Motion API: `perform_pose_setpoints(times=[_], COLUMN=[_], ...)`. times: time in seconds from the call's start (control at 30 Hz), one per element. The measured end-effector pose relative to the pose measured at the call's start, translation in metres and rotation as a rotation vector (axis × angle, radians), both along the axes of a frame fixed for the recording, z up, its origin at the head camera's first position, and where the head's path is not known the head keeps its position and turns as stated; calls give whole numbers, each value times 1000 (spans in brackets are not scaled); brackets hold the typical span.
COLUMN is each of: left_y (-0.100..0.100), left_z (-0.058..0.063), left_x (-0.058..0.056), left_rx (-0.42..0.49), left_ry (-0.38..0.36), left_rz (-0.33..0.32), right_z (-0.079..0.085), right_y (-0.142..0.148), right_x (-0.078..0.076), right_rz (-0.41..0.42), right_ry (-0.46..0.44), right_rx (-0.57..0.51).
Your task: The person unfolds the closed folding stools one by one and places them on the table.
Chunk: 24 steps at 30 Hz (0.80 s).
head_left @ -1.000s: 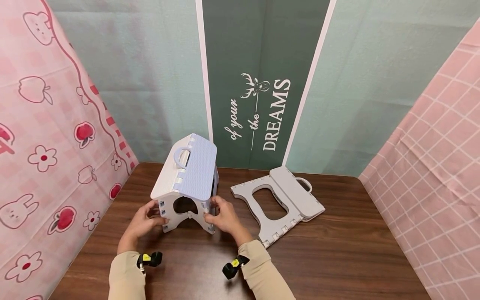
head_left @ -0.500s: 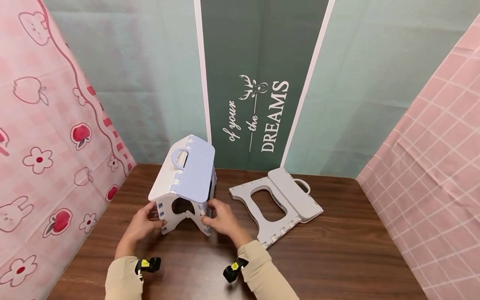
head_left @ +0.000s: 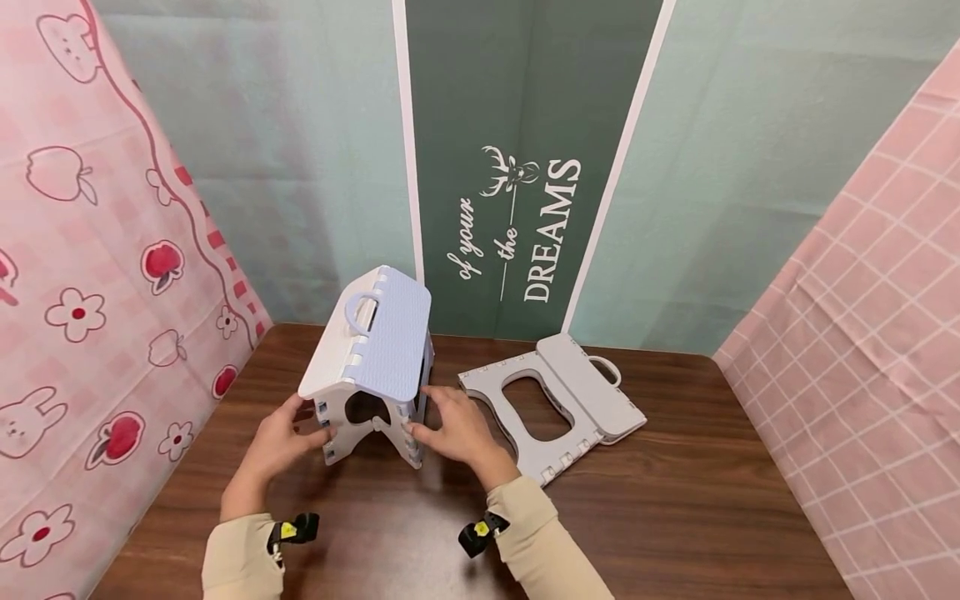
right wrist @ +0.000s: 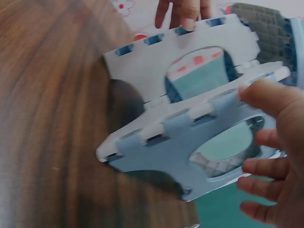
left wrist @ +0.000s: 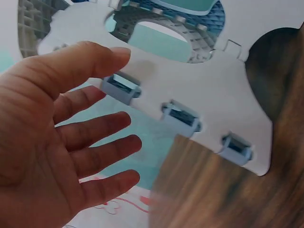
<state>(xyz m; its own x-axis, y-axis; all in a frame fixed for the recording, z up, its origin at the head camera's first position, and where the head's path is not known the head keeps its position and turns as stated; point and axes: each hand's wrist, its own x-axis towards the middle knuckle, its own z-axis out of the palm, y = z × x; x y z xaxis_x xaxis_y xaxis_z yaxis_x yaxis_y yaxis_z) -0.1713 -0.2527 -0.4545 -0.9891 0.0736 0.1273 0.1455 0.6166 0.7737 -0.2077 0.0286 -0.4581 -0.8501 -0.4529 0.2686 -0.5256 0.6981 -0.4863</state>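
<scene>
A folding stool [head_left: 402, 337], half white and half pale blue, stands partly folded at the left of the table, its top peaked like a roof and its handle sticking up. My left hand [head_left: 281, 446] is at its left leg panel; in the left wrist view the thumb overlaps the white panel [left wrist: 175, 85] while the other fingers are spread and loose beside it. On the other side is my right hand [head_left: 459, 427], thumb tip right at the leg's hinged edge. In the right wrist view its fingers [right wrist: 263, 187] extend loosely beside the blue panel [right wrist: 175, 147].
A second folding stool [head_left: 600, 392], light grey and folded flat, lies just right of my right hand on the brown wooden table [head_left: 675, 517]. Behind the table hangs a green cloth [head_left: 480, 100]. Pink patterned cloths [head_left: 82, 250] line both sides.
My right hand's fingers have loosened and straightened, and the hand has drawn slightly to the right. The left hand has loosened a little as well. The stool stays peaked in nearly the same spot.
</scene>
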Motion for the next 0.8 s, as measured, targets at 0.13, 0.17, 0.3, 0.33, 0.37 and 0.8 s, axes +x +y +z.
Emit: perform_pose_setpoints(times=[0.13, 0.17, 0.3, 0.33, 0.37, 0.8], left_y=[-1, -2, -6, -7, -8, -12], left_z=[11, 13, 21, 23, 25, 53], left_x=[4, 4, 7, 8, 9, 18], left_rx=[-91, -114, -203, -223, -240, -323], left_ry=[27, 34, 38, 36, 34, 87], left_rz=[16, 16, 16, 15, 15, 25], right_z=[12, 15, 30, 34, 37, 62], right_y=[3, 4, 8, 8, 8, 12], right_x=[-2, -3, -5, -6, -7, -11], right_rz=[-4, -9, -31, -35, -37, -21], right_ry=[27, 29, -10, -22, -29, 3], right_rx=[83, 103, 169, 185, 199, 274])
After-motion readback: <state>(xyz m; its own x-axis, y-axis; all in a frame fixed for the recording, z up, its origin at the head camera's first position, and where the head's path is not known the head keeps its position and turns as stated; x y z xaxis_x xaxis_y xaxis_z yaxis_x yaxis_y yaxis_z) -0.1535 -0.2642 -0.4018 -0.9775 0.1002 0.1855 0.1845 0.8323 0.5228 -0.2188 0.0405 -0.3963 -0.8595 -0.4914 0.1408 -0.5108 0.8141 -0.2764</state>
